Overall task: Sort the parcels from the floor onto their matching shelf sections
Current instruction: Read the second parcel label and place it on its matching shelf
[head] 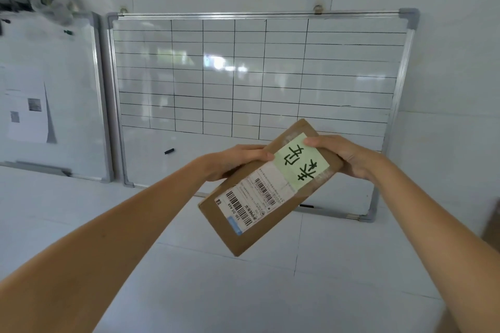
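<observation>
Held up in mid-air before the chest, a flat brown cardboard parcel (266,189), tilted so one long edge runs from lower left to upper right, well above the pale tiled floor (243,292). Left hand (238,161) clasped on the parcel's upper left edge, thumb lying across the top face, fingers tucked beneath and out of sight. Right hand (343,155) clasped round the far upper right corner, thumb pressed on the top face at the edge of a pale green paper note with two large handwritten black characters (301,161). Just below that note on the same face, a white printed shipping label with several black barcodes (253,201), reaching toward the parcel's lower left end; small print too fine to read. Both bare forearms stretched forward from the lower corners of the view. Behind the parcel, a large white whiteboard with a grey metal frame and a black ruled grid (257,76), propped against the white tiled wall (446,89); a small black marker cap or magnet (169,151) on its lower blank part. To the left, a second white metal-framed board (54,94) carrying a white paper sheet with small dark printed squares (27,113). At the far right edge, a blurred brown shape (492,224), too cut off to identify.
</observation>
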`<control>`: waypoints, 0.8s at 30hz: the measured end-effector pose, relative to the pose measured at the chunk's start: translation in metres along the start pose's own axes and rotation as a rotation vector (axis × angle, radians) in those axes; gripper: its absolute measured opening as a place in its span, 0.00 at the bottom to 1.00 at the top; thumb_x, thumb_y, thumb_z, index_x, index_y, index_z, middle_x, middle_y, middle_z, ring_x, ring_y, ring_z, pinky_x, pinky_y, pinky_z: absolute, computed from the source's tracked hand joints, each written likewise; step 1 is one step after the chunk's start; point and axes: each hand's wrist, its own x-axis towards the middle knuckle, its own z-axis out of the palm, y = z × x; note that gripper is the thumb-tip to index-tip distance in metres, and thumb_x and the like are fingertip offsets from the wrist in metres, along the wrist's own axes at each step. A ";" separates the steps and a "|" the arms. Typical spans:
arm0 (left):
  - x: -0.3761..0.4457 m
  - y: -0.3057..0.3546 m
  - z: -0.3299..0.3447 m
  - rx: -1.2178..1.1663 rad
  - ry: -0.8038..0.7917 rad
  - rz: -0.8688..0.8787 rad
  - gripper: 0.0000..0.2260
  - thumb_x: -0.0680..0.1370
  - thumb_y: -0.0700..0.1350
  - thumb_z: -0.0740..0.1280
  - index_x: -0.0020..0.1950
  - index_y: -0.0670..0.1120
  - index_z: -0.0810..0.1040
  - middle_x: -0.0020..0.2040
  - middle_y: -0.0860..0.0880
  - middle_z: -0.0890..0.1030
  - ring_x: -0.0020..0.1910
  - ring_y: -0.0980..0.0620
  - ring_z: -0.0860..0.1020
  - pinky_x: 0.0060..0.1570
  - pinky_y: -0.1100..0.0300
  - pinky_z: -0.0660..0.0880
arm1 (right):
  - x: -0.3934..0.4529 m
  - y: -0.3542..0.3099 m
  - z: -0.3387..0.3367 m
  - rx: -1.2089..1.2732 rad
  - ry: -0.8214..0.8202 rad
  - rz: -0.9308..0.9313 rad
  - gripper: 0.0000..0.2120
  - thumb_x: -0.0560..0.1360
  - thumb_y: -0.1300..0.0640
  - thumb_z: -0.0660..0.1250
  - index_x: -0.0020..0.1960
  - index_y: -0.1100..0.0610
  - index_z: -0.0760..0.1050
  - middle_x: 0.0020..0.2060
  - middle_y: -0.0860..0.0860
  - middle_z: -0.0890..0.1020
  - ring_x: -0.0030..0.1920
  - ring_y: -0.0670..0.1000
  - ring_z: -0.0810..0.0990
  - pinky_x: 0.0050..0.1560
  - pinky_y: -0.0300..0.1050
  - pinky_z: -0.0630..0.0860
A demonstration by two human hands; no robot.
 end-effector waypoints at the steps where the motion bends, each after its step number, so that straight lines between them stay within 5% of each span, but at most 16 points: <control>1: 0.000 0.000 0.001 0.017 -0.005 -0.004 0.14 0.73 0.60 0.69 0.57 0.59 0.80 0.48 0.50 0.86 0.46 0.49 0.84 0.43 0.59 0.80 | 0.000 0.002 0.000 0.018 0.032 0.001 0.19 0.68 0.44 0.76 0.55 0.53 0.84 0.52 0.56 0.89 0.49 0.55 0.88 0.47 0.47 0.83; 7: -0.005 -0.005 -0.021 0.174 -0.043 -0.075 0.23 0.72 0.66 0.68 0.64 0.58 0.76 0.56 0.51 0.85 0.56 0.48 0.83 0.60 0.50 0.78 | -0.005 0.014 -0.005 0.210 0.229 0.005 0.11 0.73 0.47 0.75 0.51 0.52 0.84 0.48 0.54 0.89 0.44 0.52 0.87 0.43 0.45 0.83; 10: -0.011 -0.029 -0.040 0.110 0.086 -0.182 0.32 0.68 0.66 0.71 0.69 0.56 0.72 0.64 0.51 0.80 0.66 0.46 0.76 0.68 0.41 0.69 | -0.010 0.024 -0.012 0.387 0.321 -0.002 0.10 0.73 0.48 0.75 0.51 0.51 0.83 0.43 0.51 0.90 0.41 0.51 0.88 0.37 0.45 0.83; 12: -0.013 -0.046 -0.042 -0.090 0.130 -0.202 0.35 0.65 0.66 0.73 0.68 0.54 0.73 0.67 0.50 0.76 0.66 0.44 0.75 0.67 0.43 0.71 | -0.011 0.028 -0.011 0.501 0.357 -0.017 0.10 0.73 0.47 0.74 0.51 0.50 0.82 0.42 0.49 0.90 0.38 0.48 0.88 0.34 0.44 0.83; 17: 0.003 -0.052 -0.015 -0.708 0.311 -0.012 0.23 0.73 0.54 0.73 0.66 0.50 0.74 0.66 0.43 0.77 0.58 0.43 0.83 0.58 0.46 0.79 | -0.004 0.028 0.005 0.624 0.357 -0.012 0.13 0.70 0.42 0.74 0.51 0.46 0.82 0.43 0.46 0.90 0.37 0.46 0.88 0.37 0.42 0.81; 24: 0.004 -0.048 -0.027 -0.753 0.409 0.013 0.21 0.73 0.52 0.74 0.63 0.50 0.74 0.57 0.44 0.77 0.58 0.41 0.81 0.60 0.40 0.77 | 0.000 0.038 0.006 0.502 0.319 0.053 0.11 0.74 0.49 0.71 0.54 0.51 0.79 0.46 0.50 0.85 0.42 0.51 0.82 0.43 0.46 0.79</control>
